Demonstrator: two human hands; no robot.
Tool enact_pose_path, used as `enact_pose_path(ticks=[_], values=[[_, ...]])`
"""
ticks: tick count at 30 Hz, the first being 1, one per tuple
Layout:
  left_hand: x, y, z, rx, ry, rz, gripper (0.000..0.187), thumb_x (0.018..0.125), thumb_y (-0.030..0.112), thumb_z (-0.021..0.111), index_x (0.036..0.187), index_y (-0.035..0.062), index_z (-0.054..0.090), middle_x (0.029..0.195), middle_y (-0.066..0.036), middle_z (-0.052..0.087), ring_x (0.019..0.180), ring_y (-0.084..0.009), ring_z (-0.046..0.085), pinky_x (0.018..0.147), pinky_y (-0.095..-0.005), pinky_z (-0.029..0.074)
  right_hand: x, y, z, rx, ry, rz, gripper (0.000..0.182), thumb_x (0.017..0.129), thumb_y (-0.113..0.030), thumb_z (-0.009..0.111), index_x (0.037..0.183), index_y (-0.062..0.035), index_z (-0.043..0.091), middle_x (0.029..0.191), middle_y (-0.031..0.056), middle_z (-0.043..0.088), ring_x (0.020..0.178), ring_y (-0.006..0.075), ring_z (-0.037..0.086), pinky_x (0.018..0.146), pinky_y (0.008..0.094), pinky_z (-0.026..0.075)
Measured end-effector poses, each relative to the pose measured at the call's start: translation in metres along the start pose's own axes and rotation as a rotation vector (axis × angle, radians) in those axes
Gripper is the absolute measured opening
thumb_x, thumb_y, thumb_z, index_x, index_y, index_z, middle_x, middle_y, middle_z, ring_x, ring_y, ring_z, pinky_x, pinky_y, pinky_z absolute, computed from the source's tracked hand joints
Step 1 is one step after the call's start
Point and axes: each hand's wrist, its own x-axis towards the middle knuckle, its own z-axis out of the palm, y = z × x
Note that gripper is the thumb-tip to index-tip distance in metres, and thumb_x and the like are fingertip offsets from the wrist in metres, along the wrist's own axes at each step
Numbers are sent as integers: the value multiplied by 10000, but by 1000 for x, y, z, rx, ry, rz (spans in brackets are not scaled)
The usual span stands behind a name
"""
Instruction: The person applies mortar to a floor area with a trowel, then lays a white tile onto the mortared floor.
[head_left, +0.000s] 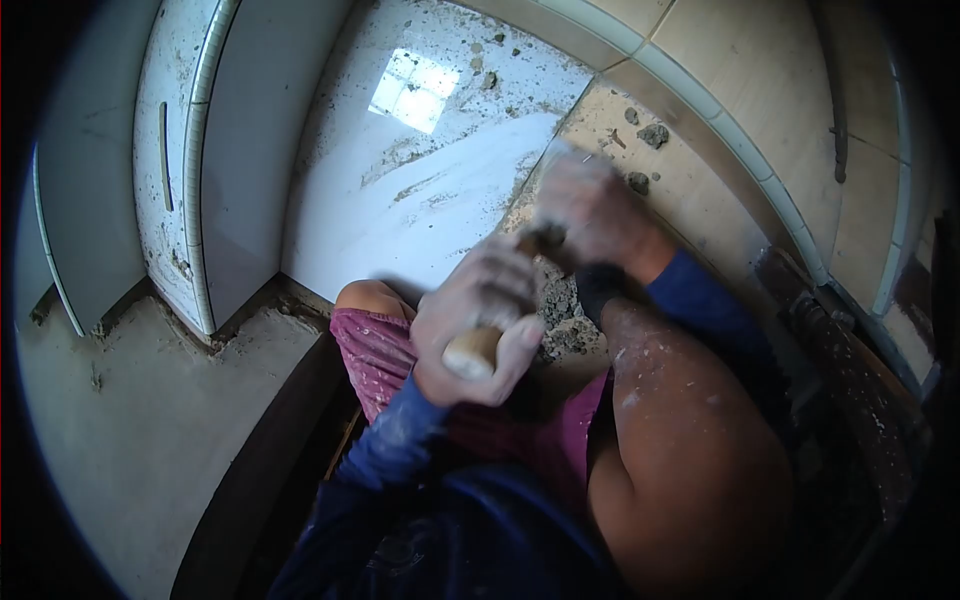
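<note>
Near the middle of the head view, my left hand (480, 315) is wrapped round a pale, rounded handle (472, 354) whose end sticks out toward me. The tool's far part runs toward my other hand and is blurred. My right hand (600, 210), dusty and smeared by motion, is up and to the right, above the tiled step; what its fingers hold, if anything, cannot be made out. Grey crumbly mortar (565, 310) lies below and between the hands, beside my right foot.
A glossy white tile (430, 190) with scattered debris lies ahead. Mortar lumps (653, 136) sit on the beige tile (690, 190). White tiled steps (250, 130) rise at the left, beside a grey cement surface (150, 430). A dark plank (840, 370) leans at the right.
</note>
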Motion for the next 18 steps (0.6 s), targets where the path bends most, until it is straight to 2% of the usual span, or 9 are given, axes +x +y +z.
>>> enact_pose_path(ticks=[4,7,11,14,15,17,18], values=[[41,-48,21,-4,-119,142,116,861,47,718,805,49,616,829,-112,664,895,-303,692,1055,-560,445,-4,45,-23,-124,151,26,381,867,-384,663,665,-79,556,699,112,553,709,315,607,666,437,501],[54,-53,30,38,-153,175,162,798,5,761,774,60,611,817,-113,641,858,-292,677,1028,-496,487,-7,60,-22,-114,225,17,388,867,-387,661,676,-65,560,721,130,559,718,339,603,673,445,502],[64,-55,35,33,-156,227,181,796,18,767,770,64,594,814,-110,634,828,-284,664,978,-474,508,-5,62,-26,-148,248,23,378,856,-383,663,692,-56,568,742,140,575,748,356,610,687,455,503],[64,-56,51,13,-134,236,140,833,-1,742,781,45,621,777,-116,638,796,-293,677,952,-481,514,-11,70,-25,-193,246,38,346,817,-361,681,708,-50,576,775,150,599,791,373,619,707,462,505],[60,-56,60,36,-89,248,150,827,-15,741,784,43,609,787,-129,629,785,-303,665,894,-453,532,-16,70,-30,-191,157,75,293,794,-308,698,761,-30,610,838,163,630,854,380,636,765,457,517],[53,-50,75,137,-74,245,142,819,-32,737,804,28,610,816,-146,628,795,-319,659,875,-445,541,-23,67,-44,-185,-19,149,249,748,-201,732,867,10,677,965,191,692,981,393,670,883,448,542],[46,-42,74,167,-38,197,138,817,-37,736,812,21,611,824,-150,628,798,-324,658,874,-442,542,-24,65,-42,-123,-30,149,237,759,-203,718,856,6,662,919,182,676,955,381,668,889,449,536]])
